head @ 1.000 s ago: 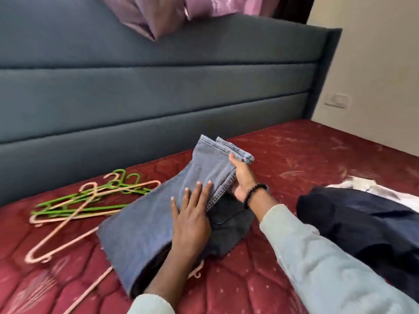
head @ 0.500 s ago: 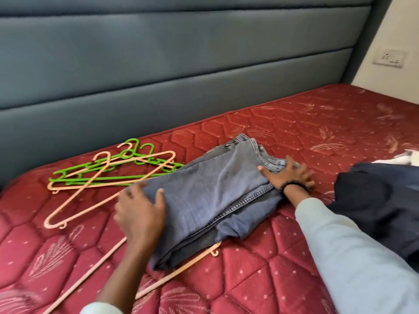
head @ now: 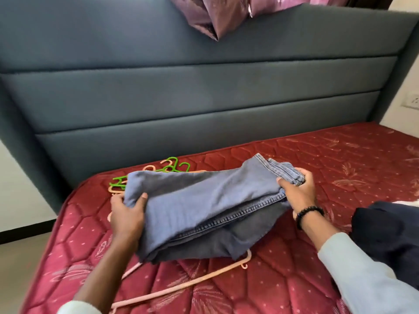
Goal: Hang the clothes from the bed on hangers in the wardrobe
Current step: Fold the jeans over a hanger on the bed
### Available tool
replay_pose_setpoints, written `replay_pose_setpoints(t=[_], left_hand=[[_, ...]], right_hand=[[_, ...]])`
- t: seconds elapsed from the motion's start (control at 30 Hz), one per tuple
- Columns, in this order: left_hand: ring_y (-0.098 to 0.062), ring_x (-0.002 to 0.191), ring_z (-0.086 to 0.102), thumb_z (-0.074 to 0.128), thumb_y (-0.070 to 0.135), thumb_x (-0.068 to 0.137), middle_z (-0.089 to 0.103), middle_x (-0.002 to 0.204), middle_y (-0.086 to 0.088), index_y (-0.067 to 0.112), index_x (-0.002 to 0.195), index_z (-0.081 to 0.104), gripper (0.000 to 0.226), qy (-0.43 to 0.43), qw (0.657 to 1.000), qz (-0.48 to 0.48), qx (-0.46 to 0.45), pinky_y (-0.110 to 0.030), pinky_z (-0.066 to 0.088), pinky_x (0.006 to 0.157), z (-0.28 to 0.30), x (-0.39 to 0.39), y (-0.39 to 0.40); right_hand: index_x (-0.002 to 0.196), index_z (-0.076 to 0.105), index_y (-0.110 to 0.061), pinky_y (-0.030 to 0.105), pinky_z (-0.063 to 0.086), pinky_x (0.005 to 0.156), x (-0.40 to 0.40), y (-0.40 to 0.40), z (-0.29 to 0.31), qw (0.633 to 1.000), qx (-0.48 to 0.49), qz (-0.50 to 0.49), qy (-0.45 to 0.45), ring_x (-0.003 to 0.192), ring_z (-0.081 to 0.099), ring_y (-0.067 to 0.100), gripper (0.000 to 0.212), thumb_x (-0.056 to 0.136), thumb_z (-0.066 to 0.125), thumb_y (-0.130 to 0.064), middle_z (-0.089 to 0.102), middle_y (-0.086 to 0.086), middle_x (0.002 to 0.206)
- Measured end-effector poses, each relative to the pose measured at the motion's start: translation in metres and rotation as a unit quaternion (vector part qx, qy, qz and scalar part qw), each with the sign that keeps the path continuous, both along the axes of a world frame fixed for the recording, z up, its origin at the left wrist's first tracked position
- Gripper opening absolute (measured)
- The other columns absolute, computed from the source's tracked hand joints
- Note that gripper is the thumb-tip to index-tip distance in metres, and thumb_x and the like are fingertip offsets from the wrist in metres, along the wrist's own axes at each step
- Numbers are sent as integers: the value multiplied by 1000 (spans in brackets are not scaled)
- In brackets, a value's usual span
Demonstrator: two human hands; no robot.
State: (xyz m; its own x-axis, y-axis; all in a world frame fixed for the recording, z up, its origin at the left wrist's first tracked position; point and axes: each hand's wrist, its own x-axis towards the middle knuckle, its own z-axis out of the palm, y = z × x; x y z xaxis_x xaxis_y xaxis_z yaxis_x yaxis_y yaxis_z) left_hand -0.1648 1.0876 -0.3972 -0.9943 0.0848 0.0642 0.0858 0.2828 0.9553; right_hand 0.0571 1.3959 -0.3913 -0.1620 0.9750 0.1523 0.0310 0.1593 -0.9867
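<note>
between my two hands the folded jeans (head: 204,207) hang just above the bed (head: 317,159), lifted clear at both ends. my left hand (head: 127,216) grips the blunt folded end, thumb on top and fingers curled underneath. my right hand (head: 299,193) is clamped round the stacked hems, thumb over the seam, with a bead bracelet (head: 308,215) at that wrist.

under the bundle, toward me from both hands, lies a pink hanger (head: 186,288) flat on the bed; its hook end shows just below the denim's lower edge. i judge this is the one to use, so the step in hand is getting the jeans over its bar.

to do that well i keep the layers pinched square so the fold does not slip open, since the lower dark layer already sags beneath my right hand. i would set the bundle down beside the hanger, not on it, free one hand, and thread the hem end through.

beyond my left hand, a tangle of green and pink hangers (head: 172,167) lies partly hidden by the denim. to the right of my right hand a dark garment (head: 385,241) waits.
</note>
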Motion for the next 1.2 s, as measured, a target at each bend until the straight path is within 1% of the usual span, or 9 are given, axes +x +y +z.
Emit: replay_pose_setpoints(t=[0.13,0.27,0.4,0.5,0.63,0.73,0.87,1.07,1.2], left_hand=[[-28,87,66,79,38,80,65,86,-12,11,85,57,35,-21,999,15,-20,-46,52,74,11,-20,-117],[-30,90,68,78,71,52,69,101,-11,11,105,57,84,-91,986,76,-114,-52,57,83,-52,-35,-250],[-38,111,55,80,39,80,54,126,-25,7,124,44,66,-144,964,89,-204,-54,44,100,-49,27,-296],[-46,129,43,77,38,81,42,140,-27,12,140,43,73,-78,937,109,-322,-57,35,107,-58,36,-296],[-34,126,50,61,48,81,51,138,-10,19,133,56,60,199,901,-45,-382,-57,38,106,-64,54,-247],[-25,142,39,34,60,88,45,151,3,33,142,49,63,197,891,-165,-375,-55,27,115,-77,77,-207],[-22,151,20,10,66,87,27,162,10,44,149,36,71,164,875,-213,-404,-52,7,123,-105,83,-197],[-19,154,8,3,67,84,15,165,12,47,153,24,75,149,875,-214,-407,-49,-4,122,-106,82,-198],[-18,154,6,5,67,86,14,165,13,48,153,22,71,138,877,-220,-404,-49,-6,123,-111,83,-199]], right_hand=[[117,49,-18,15,52,70,-18,-96,-3,994,-45,69,74,80,61,5,52,80,76,7,62,-4,99],[115,47,-19,33,51,79,-26,-193,-49,983,-123,134,20,83,62,14,56,76,79,6,63,2,103],[111,42,-13,34,52,76,-20,-233,-86,953,-190,189,-145,79,60,20,63,69,87,1,64,14,106],[101,46,-19,31,46,85,-16,-225,-85,930,-150,206,-265,94,55,21,59,66,93,-22,59,11,114],[102,64,-22,31,34,107,-20,-216,-77,941,-49,109,-315,119,46,25,35,84,73,-51,49,13,120],[117,66,-18,40,35,110,-21,-204,-86,937,-7,70,-343,127,49,34,30,97,57,-38,59,21,128],[133,60,-27,44,35,113,-24,-185,-103,873,16,112,-475,130,48,36,39,96,51,-34,55,15,139],[129,62,-33,40,25,116,-37,-184,-95,851,-7,96,-517,136,36,41,45,87,61,-50,42,22,144],[122,70,-11,38,32,111,-33,-171,-98,851,-84,142,-498,135,45,41,74,85,52,-72,55,26,139]])
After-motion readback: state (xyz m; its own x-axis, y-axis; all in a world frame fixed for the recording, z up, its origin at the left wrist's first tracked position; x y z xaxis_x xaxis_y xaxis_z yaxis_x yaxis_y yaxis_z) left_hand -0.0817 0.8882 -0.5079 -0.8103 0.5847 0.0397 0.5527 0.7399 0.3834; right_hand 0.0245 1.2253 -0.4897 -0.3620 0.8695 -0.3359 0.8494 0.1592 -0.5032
